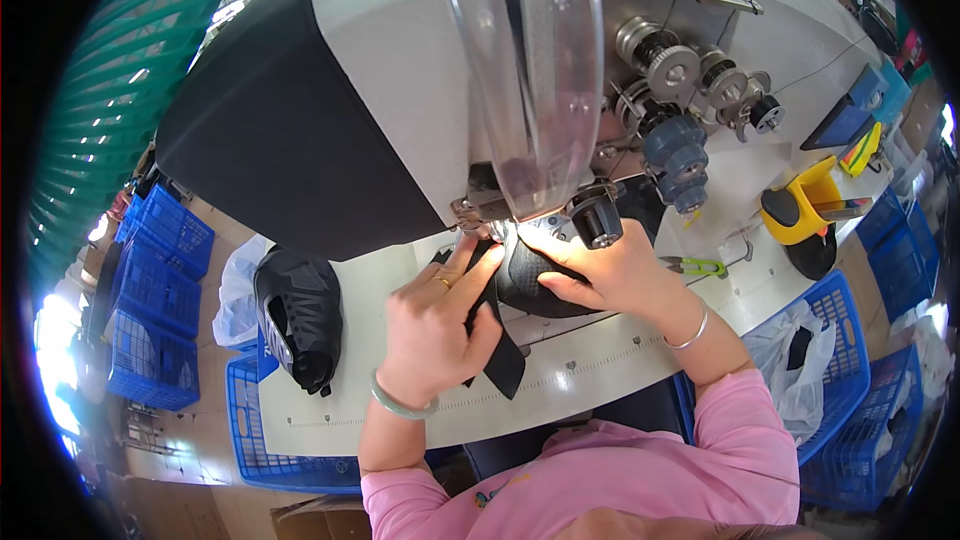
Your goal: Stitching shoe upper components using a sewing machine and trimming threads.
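Observation:
A black textured fabric piece (545, 285), which looks like a shoe upper, lies under the lit needle area of a sewing machine (390, 90). A dark flap (503, 368) of it hangs toward me. My left hand (440, 315) presses the work's left side, its fingers close together and their tips near the needle. My right hand (625, 275) grips the right side, index finger stretched toward the needle and thumb lower on the fabric. The machine head and a clear plastic guard (525, 70) partly hide the stitching spot.
A black shoe (300, 315) sits at the table's left edge. Right of my right hand lie green-handled snips (697, 266); a yellow holder (805, 208) stands farther right. Blue crates (155, 360) are stacked at left, and a blue basket (845, 340) with plastic bags sits at right.

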Demonstrator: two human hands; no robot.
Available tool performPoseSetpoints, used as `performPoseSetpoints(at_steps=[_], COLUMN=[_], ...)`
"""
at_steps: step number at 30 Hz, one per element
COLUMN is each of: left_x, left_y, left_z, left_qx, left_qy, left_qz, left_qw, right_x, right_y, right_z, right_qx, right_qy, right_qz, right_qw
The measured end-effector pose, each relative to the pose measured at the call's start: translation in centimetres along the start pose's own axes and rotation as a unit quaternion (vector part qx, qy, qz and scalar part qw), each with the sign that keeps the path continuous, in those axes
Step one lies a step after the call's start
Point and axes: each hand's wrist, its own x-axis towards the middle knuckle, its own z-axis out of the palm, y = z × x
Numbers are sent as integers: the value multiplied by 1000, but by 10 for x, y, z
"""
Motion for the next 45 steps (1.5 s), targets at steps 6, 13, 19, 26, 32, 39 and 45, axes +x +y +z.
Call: performPoseSetpoints(at_steps=[6, 13, 19, 26, 32, 39, 45], left_x=[-8, -13, -13, -14, -14, -5, -3], left_y=[-27, -15, -14, -13, 1, 2, -1], left_z=[-7, -1, 1, 3, 7, 13, 17], left_qx=[-85, 75, 94, 119, 161, 73, -104], left_qy=[-35, -14, -11, -5, 9, 63, 94], left_qz=[14, 80, 87, 94, 70, 62, -61], left_qw=[996, 994, 992, 988, 985, 993, 988], right_x=[13, 18, 19, 22, 1, -17, -9], right_y=[22, 30, 29, 28, 36, 17, 13], right_z=[-10, -17, -11, -8, 1, 21, 14], right_qx=[69, 73, 66, 59, 25, 26, 92], right_qy=[-49, -139, -80, -52, -25, 42, 64], right_qz=[-20, 24, -14, -31, -52, -162, -113], right_qw=[996, 987, 995, 996, 998, 986, 987])
